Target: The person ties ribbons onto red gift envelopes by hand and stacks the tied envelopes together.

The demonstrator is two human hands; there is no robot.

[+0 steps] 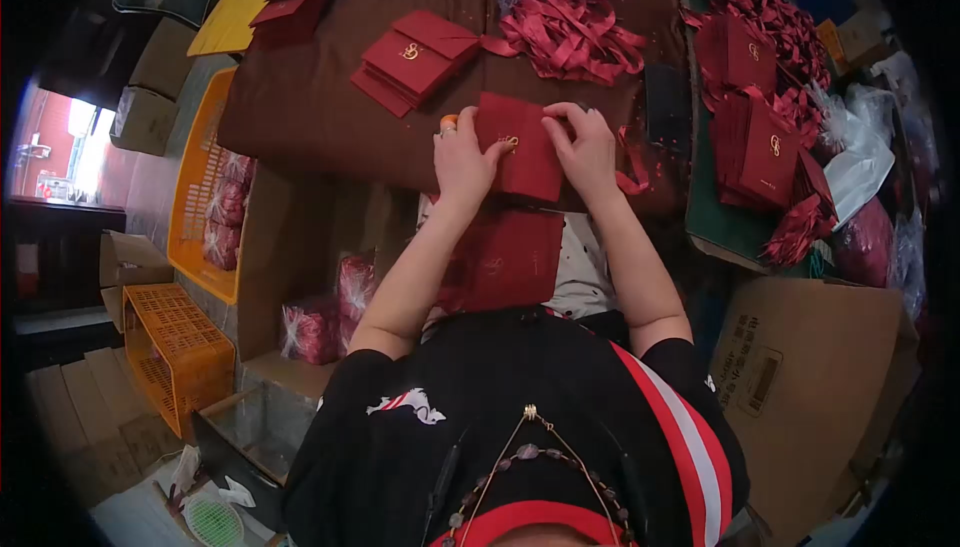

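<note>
A dark red pouch with a gold logo lies in front of me at the near edge of the brown-covered table. My left hand grips its left side, thumb on the face near the logo; an orange cover sits on one fingertip. At the upper right edge, my right hand has thumb and fingers closed on the pouch. More red pouches lie on my lap below it. Just beyond my hands is a small stack of red pouches, beside a tangled heap of red ribbons.
A dark flat object lies right of the ribbons. A green side table bears stacked pouches and ribbons. Left are a yellow crate with bagged red items, an orange crate and cardboard. A large carton stands right.
</note>
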